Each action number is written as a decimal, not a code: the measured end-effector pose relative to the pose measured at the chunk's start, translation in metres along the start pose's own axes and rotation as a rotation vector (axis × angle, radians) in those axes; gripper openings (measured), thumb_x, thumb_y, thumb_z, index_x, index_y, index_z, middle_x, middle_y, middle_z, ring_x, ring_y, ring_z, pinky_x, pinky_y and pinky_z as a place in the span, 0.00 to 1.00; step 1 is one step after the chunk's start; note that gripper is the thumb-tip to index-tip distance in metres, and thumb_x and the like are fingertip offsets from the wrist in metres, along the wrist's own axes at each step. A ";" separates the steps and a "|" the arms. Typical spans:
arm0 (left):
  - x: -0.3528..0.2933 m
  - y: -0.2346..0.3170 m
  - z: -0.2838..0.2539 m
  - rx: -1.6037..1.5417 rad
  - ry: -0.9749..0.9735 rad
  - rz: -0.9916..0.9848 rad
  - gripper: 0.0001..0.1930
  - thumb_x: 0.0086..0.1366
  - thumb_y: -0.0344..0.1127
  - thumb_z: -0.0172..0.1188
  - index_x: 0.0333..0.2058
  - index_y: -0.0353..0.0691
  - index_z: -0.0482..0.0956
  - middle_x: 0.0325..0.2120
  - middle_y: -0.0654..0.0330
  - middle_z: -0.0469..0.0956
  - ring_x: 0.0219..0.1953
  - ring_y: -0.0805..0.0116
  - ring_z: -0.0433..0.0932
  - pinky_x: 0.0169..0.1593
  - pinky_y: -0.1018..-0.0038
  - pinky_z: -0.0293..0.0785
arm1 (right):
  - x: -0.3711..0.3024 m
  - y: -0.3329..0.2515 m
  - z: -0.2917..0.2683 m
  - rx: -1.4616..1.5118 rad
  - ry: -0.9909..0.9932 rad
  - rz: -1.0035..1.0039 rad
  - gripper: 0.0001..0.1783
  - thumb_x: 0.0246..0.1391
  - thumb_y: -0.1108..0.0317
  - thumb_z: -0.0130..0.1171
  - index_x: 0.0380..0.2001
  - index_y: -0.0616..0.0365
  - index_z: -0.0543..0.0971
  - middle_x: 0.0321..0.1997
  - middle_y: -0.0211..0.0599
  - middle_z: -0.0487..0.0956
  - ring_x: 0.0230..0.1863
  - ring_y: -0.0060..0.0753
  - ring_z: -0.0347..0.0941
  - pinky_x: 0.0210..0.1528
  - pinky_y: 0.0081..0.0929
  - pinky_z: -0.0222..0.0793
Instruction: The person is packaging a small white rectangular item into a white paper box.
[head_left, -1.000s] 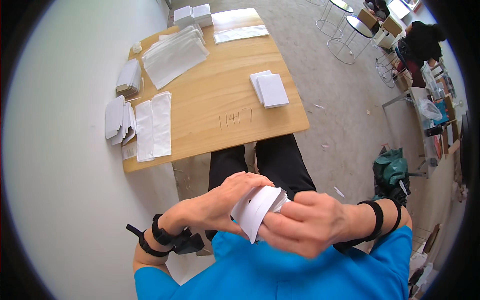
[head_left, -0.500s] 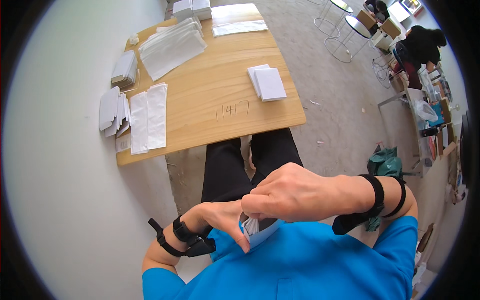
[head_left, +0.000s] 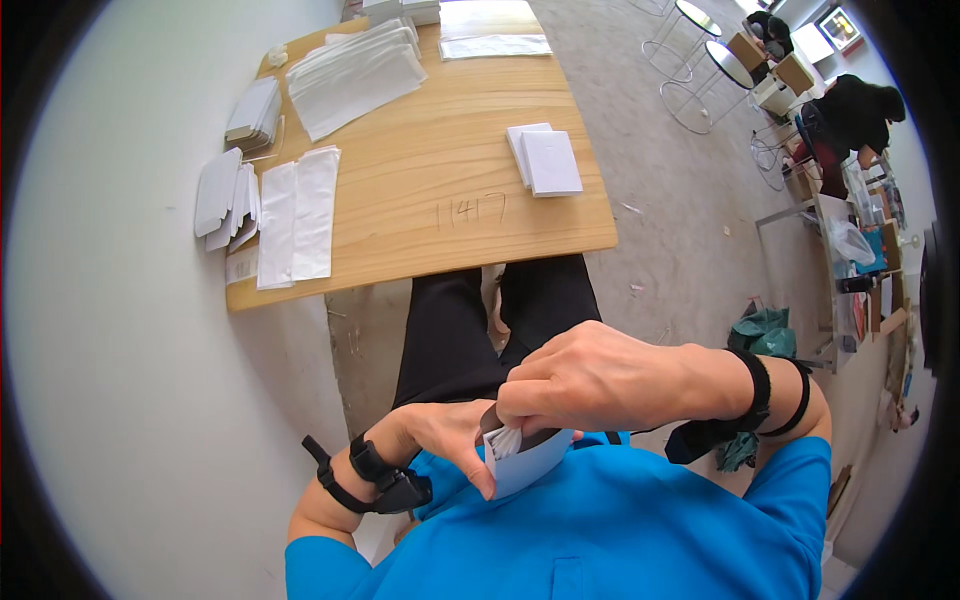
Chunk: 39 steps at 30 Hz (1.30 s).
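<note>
Close against my blue top, a small open white box [head_left: 528, 466] is held in my left hand [head_left: 452, 436]. The left thumb lies along its near side and the fingers wrap behind it. My right hand [head_left: 592, 378] is over the box mouth, fingers closed. Beneath its fingertips, a folded white sheet [head_left: 505, 442] sticks up inside the box. The right fingertips are partly hidden, but they appear to pinch this sheet. The box's grey inner side shows beside it.
Ahead, a wooden table [head_left: 420, 170] holds two closed white boxes [head_left: 553, 164], long white sheets [head_left: 298, 220], a sheet pile [head_left: 355, 80] and flattened boxes [head_left: 222, 195] by the wall. Right: a green bag [head_left: 762, 332], a cluttered table and a person in black [head_left: 850, 115].
The box is tilted a little and more of its white side shows. My right hand has shifted slightly right. The view has moved, so the table sits slightly higher.
</note>
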<state>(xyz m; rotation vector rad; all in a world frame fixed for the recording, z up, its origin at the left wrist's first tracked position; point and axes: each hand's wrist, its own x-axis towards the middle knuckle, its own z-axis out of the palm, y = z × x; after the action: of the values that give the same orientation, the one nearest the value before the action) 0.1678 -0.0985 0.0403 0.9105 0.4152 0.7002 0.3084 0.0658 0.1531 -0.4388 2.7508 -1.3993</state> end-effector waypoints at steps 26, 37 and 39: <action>0.004 0.025 -0.001 0.284 0.000 0.058 0.48 0.46 0.42 0.80 0.63 0.35 0.63 0.56 0.55 0.69 0.60 0.64 0.66 0.63 0.70 0.63 | -0.011 -0.029 0.001 -0.252 0.122 0.020 0.08 0.48 0.71 0.61 0.28 0.55 0.71 0.21 0.31 0.73 0.22 0.30 0.71 0.24 0.26 0.62; 0.001 0.014 -0.005 0.250 -0.058 -0.008 0.40 0.44 0.45 0.81 0.52 0.34 0.70 0.47 0.57 0.74 0.53 0.68 0.71 0.55 0.72 0.68 | -0.010 -0.046 0.015 -0.224 0.224 0.302 0.09 0.47 0.74 0.59 0.28 0.60 0.67 0.23 0.42 0.76 0.27 0.47 0.78 0.26 0.36 0.73; 0.003 0.005 -0.003 0.130 -0.061 0.025 0.38 0.45 0.44 0.81 0.50 0.35 0.72 0.43 0.59 0.76 0.49 0.70 0.73 0.53 0.73 0.70 | -0.012 -0.047 0.012 -0.206 0.183 0.307 0.10 0.47 0.75 0.59 0.28 0.61 0.67 0.24 0.43 0.76 0.28 0.47 0.78 0.27 0.37 0.73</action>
<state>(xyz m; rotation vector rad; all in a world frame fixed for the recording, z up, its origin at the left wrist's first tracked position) 0.1662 -0.0919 0.0426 1.0589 0.3994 0.6724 0.3331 0.0334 0.1818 0.1143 2.9557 -1.1411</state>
